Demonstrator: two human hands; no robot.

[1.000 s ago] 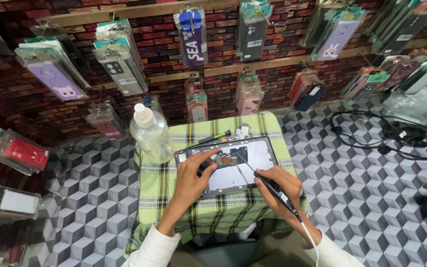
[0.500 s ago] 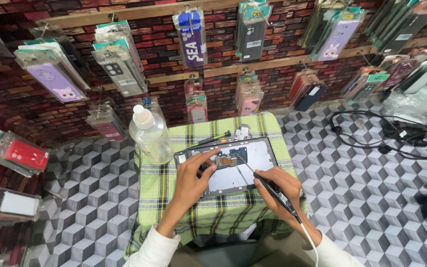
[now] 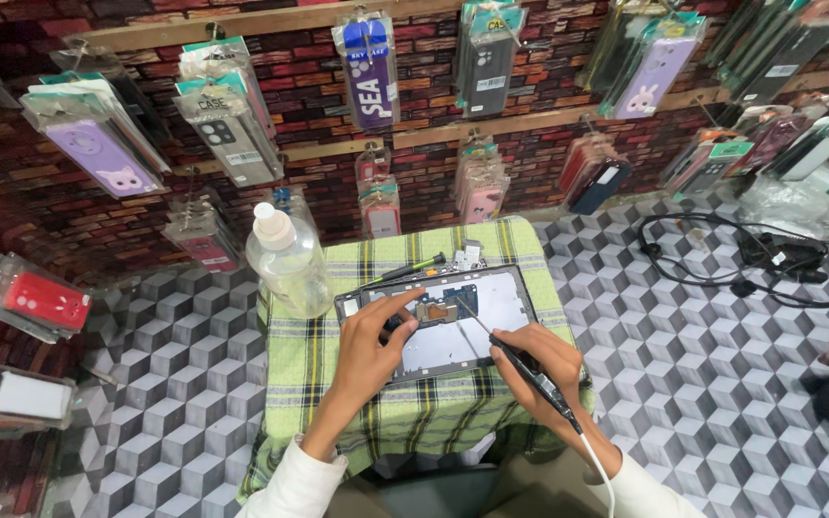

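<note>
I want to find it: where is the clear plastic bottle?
In the head view, the clear plastic bottle stands on the left edge of the green checked cloth, beside the opened grey tablet.

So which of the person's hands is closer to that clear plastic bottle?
The left. The left hand rests on the opened device just right of the bottle; the right hand, holding a corded tool, is farther right.

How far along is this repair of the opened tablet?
Done: the tablet lies open on the green checked cloth, its insides bare. In hand: the left hand steadies it while the right hand holds a corded tool, tip at the small board near the top. Left: no cover is back on.
</note>
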